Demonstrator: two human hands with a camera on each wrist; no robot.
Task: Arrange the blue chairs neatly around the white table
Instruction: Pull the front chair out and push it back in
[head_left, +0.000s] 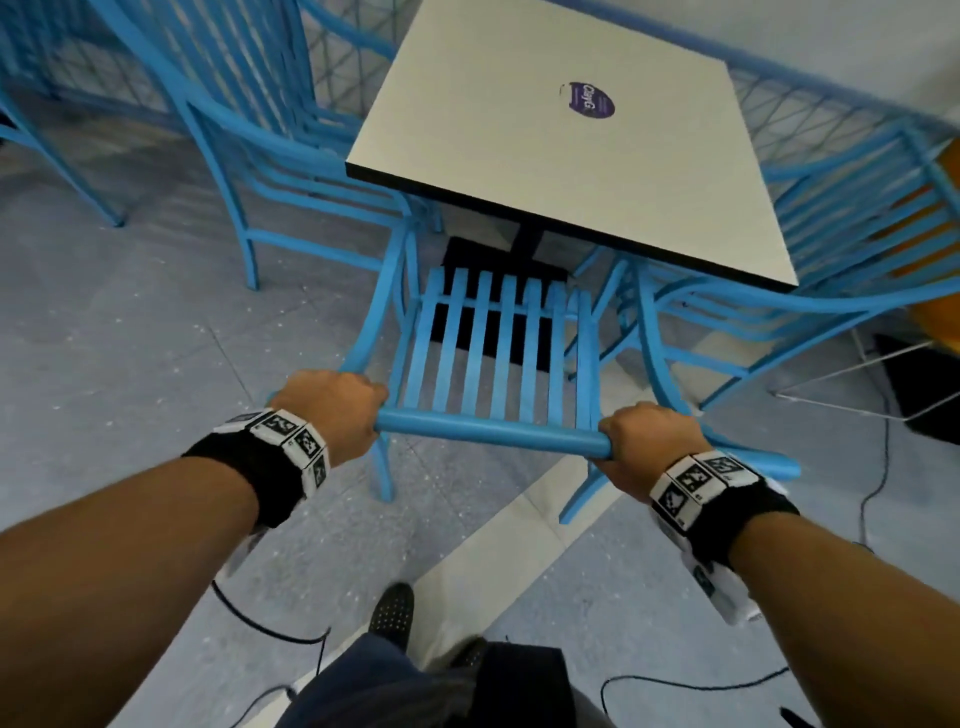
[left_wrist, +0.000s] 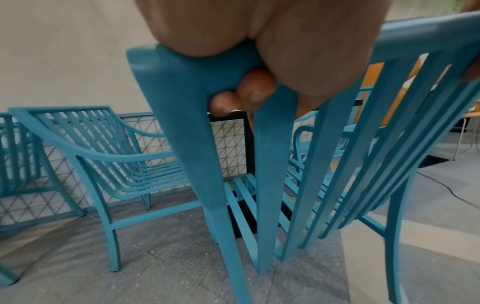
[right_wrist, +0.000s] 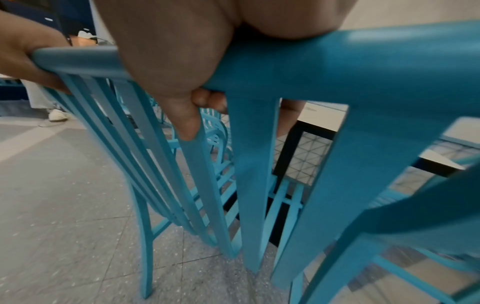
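A blue slatted chair stands in front of me, its seat partly under the near edge of the white table. My left hand grips the left end of its top rail, and my right hand grips the right end. In the left wrist view my fingertips curl under the rail. The right wrist view shows my fingers wrapped under the rail. A second blue chair sits at the table's left side, a third blue chair at its right.
A blue mesh fence runs behind the table. Another blue chair's leg shows at far left. An orange seat and a wire frame stand at right. Black cables trail on the grey floor by my shoes.
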